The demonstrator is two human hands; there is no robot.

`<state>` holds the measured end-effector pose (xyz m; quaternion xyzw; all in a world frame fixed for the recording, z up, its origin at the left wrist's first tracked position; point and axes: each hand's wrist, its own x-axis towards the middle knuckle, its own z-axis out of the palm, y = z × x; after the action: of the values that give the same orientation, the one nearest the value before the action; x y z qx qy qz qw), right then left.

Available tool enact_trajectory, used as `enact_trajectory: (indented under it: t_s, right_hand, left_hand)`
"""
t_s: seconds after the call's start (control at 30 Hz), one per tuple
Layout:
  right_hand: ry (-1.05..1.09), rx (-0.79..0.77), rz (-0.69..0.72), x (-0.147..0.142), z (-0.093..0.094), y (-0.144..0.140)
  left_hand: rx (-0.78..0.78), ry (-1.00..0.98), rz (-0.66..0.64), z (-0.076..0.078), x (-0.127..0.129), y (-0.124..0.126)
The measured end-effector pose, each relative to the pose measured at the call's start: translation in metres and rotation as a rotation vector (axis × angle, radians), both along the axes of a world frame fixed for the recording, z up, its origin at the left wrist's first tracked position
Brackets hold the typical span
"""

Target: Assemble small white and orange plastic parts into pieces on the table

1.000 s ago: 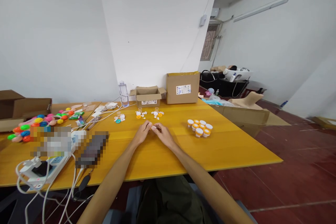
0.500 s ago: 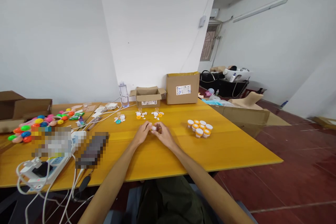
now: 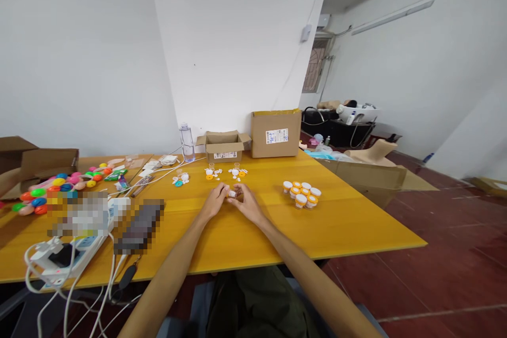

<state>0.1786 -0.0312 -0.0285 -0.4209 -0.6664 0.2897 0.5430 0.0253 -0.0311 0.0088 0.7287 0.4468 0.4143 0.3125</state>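
Between my hands, just above the middle of the table, is a small jar (image 3: pixel 232 194) with white showing on it and a bit of orange at its left end. My left hand (image 3: pixel 216 199) grips that left end with closed fingers. From the other side, the fingers of my right hand (image 3: pixel 247 202) curl round the same jar, covering part of it. Beyond my hands lie small groups of loose white parts (image 3: pixel 235 172), an orange ring (image 3: pixel 209 176), a teal ring (image 3: pixel 178 183) and little clear cups (image 3: pixel 236 166). To the right stand several small jars (image 3: pixel 301 199) with orange-and-white lids.
At the back are an open cardboard box (image 3: pixel 225 148), a taller closed box (image 3: pixel 275 142) and a clear bottle (image 3: pixel 186 142). Colourful balls (image 3: pixel 38 202), a power strip (image 3: pixel 89 240) with trailing cables and a blurred dark object (image 3: pixel 140 226) occupy the left side.
The small jar has turned slightly between my fingers, showing more white. Both hands stay in nearly the same place, and the things on the table have not moved.
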Motion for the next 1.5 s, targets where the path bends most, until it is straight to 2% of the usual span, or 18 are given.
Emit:
enact_trajectory:
  t_s: [0.17,0.37,0.6,0.83,1.1,1.27,1.5]
  right_hand:
    - [-0.064,-0.071,0.059,0.001,0.003,-0.002]
    - [-0.023,0.006,0.065,0.002,0.003,-0.001]
    - [-0.003,-0.075,0.066,0.000,0.002,-0.001]
    - [-0.017,-0.002,0.064,0.001,0.003,0.000]
    - [-0.050,-0.058,0.078,0.002,0.006,-0.003]
    - [-0.014,-0.082,0.088,0.000,0.009,-0.006]
    - [-0.078,0.000,-0.103,0.000,0.018,-0.015]
  left_hand:
    - [0.015,0.004,0.013,-0.001,0.000,0.001]
    - [-0.010,0.014,0.007,-0.002,0.000,0.001]
    - [0.018,0.004,0.004,0.000,0.000,0.000]
    - [-0.002,0.018,0.017,0.003,0.001,-0.001]
    - [0.038,0.006,0.022,0.002,0.001,0.001]
    - [0.052,0.006,0.075,0.000,0.000,0.003]
    - [0.126,-0.129,0.262,-0.001,-0.006,0.005]
